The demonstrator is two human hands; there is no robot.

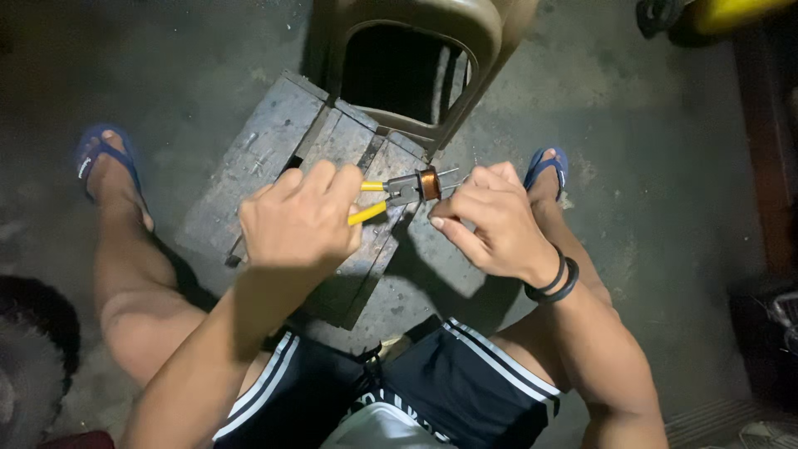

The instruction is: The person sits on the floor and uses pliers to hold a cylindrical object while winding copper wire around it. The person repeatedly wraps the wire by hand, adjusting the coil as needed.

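Head camera looks down at a person sitting on the floor. The left hand (299, 218) is closed around pliers with yellow handles (366, 202). The plier tips pinch a small part wound with copper wire (428, 183) — it sits just above a worn wooden block (274, 150). The right hand (490, 220) is closed too, its fingertips holding thin metal bits right beside the coil.

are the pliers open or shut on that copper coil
Shut on it. The left hand squeezes the yellow-handled pliers, and their tips clamp the copper coil; the right hand steadies its far side.
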